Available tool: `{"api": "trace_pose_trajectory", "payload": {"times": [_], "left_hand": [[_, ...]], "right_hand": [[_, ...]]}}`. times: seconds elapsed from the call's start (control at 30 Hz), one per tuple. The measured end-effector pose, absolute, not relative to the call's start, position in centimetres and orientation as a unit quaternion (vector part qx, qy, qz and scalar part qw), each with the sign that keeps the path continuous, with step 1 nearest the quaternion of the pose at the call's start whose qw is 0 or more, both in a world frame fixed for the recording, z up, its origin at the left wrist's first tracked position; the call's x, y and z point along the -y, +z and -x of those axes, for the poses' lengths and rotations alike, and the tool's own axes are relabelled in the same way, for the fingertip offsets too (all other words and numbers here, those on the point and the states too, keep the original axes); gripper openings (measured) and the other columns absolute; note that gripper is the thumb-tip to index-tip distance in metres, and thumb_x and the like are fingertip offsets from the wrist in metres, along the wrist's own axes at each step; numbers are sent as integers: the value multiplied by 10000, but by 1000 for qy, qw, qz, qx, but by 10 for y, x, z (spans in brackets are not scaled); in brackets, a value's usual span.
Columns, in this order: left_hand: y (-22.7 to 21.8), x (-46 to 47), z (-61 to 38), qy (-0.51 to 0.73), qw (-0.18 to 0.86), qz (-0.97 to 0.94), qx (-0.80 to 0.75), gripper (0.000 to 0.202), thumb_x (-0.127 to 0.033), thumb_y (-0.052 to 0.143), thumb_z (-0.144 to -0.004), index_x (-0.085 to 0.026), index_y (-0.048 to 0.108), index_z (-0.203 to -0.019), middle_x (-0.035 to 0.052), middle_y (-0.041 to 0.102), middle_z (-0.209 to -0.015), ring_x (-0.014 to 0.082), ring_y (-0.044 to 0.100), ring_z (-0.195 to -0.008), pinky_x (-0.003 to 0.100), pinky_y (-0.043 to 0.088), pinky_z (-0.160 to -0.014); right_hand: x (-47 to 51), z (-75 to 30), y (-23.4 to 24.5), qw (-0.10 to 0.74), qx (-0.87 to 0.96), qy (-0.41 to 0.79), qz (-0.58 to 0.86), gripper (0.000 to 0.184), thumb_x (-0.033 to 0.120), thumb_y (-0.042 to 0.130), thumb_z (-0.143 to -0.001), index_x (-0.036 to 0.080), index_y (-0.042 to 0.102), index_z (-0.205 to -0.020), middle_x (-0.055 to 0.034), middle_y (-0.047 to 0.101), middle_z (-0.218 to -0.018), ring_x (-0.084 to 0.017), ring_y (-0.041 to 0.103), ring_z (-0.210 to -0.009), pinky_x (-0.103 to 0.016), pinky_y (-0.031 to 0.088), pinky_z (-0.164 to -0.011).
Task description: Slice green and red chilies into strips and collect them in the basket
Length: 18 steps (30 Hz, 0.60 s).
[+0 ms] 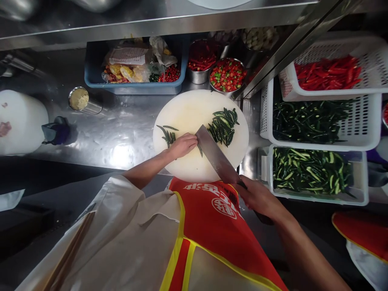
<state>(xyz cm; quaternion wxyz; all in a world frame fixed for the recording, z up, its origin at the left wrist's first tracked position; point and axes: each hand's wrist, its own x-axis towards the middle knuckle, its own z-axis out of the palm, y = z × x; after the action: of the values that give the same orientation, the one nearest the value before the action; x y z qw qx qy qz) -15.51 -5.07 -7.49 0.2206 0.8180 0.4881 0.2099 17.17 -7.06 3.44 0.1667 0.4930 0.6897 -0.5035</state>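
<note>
My right hand [250, 193] is closed around the dark handle of a cleaver [216, 155]. Its broad blade slants across a round white cutting board [197, 107], tip near my left fingers. My left hand [182, 146] has its fingers curled together on the board, pressing down a green chili [200, 151] that shows only in part beside the blade. To the right of the blade lies a heap of sliced green chilies [223, 126]. A few whole-looking green chilies [167, 136] rest left of my left hand.
White baskets hold red chilies [330, 72] and green chilies [309, 121] on the right, above a tub of cut chilies [312, 171]. Behind the board stand a blue bin [133, 88] and a bowl of chopped chilies [228, 75]. A metal shelf [151, 25] overhangs them.
</note>
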Motion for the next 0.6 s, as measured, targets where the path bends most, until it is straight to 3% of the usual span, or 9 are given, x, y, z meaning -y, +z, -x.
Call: {"api": "trace_pose_trajectory", "payload": {"times": [0.2,0.4,0.6], "left_hand": [[-75,49,156,198,214,-824,-487,281,-255,400,-987,-184,666,-937,86,655,-1001,195,586,-980,362,503,-884],[-64,57,155,187,192,-835,-481,280,-245,397,-989,-176,667,-962,78,660,-1024,187,590,-980,334,505,-875],[-57,45,217,180,112,-754,-621,208,-173,496,-883,-165,697,-937,101,648,-990,237,581,-935,404,490,-882]], "right_hand": [[54,-115,2,93,-751,-437,-487,185,349,411,-913,218,530,-858,-92,691,-805,-208,630,-723,-272,329,-595],[44,-94,-9,26,-658,-534,-530,238,420,376,-919,234,473,-806,15,597,-592,-141,559,-477,-252,378,-538],[73,-140,7,48,-704,-505,-498,257,457,407,-909,251,467,-767,10,603,-582,-185,599,-583,-277,386,-583]]}}
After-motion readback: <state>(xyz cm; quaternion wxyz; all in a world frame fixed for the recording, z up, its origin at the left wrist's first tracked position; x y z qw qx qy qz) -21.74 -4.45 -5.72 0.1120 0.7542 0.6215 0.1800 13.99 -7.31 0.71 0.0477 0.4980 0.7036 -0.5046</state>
